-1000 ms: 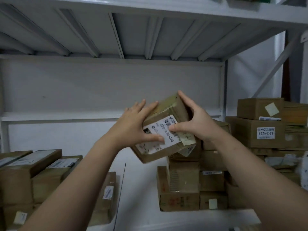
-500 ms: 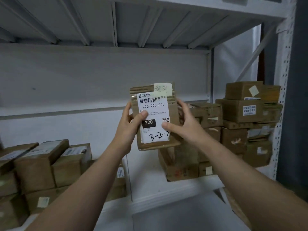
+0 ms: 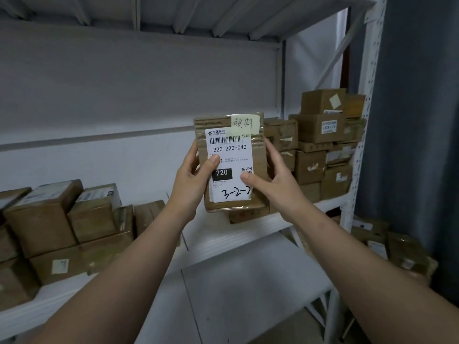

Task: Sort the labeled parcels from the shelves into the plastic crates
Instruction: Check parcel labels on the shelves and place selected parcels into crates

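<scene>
I hold a small brown cardboard parcel [image 3: 231, 145] upright in front of the shelf, its white label facing me. The label reads 220-220-C40, with a black 220 box and handwritten 3-2-2; a pale sticky note sits at its top. My left hand [image 3: 191, 180] grips the parcel's left edge, thumb on the label. My right hand [image 3: 275, 180] grips the right edge, thumb at the label's lower right corner. No crate is in view.
A stack of brown parcels [image 3: 320, 147] fills the right end of the white metal shelf [image 3: 250, 234]. More boxes [image 3: 62, 224] sit at the left. A perforated upright post [image 3: 362, 120] stands at the right, with parcels [image 3: 392, 247] low beyond it.
The parcel was turned from tilted to upright, label toward me, and drawn away from the stack. The view pulled back and dropped slightly, showing more of the shelf and the post.
</scene>
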Tool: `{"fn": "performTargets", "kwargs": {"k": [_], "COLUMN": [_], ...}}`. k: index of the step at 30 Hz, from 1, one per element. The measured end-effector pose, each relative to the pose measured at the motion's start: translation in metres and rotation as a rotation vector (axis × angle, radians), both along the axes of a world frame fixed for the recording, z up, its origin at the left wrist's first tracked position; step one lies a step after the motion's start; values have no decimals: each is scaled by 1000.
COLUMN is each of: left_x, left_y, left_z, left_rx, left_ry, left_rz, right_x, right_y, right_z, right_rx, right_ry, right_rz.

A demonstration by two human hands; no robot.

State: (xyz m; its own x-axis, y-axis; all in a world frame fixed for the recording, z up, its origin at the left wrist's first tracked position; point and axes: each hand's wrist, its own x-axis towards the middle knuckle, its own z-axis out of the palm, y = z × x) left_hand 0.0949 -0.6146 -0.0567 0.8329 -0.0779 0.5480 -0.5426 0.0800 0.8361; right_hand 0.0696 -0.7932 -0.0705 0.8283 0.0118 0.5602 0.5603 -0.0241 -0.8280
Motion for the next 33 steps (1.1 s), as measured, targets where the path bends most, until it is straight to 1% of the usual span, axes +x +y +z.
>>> {"fn": "performTargets", "kwargs": {"k": [4, 11, 14, 17, 22, 24, 27, 33], "left_x": [-15, -48, -62, -84, -148, -172, -215, -268], "left_y": [-27, -114, -170, -238, -350, -388, -439, -513], "left_z": [-21, -88, -129, -167, -223, -245, -272, -333], "left_rx": [4, 40, 116, 249, 334, 397, 433, 594], "left_ry": [49, 172, 247, 239, 288, 362, 533, 735], "left_rz": [-67, -240, -297, -304, -567, -642, -715, -829], "right_x": [-22, -80, -120, -165, -248, -281, -326, -394], "right_y": [-20, -93, -140, -195, -290, -322, -364, -414], "right_z": [-24, -106, -139, -173, -230, -249, -279, -332], "right_rx": [22, 215, 269, 337, 393, 411, 440, 550], "right_ry": [59, 254, 313, 400, 539, 607, 677, 809], "right_rz": [-81, -229, -315, -396, -560, -622, -700, -816]}}
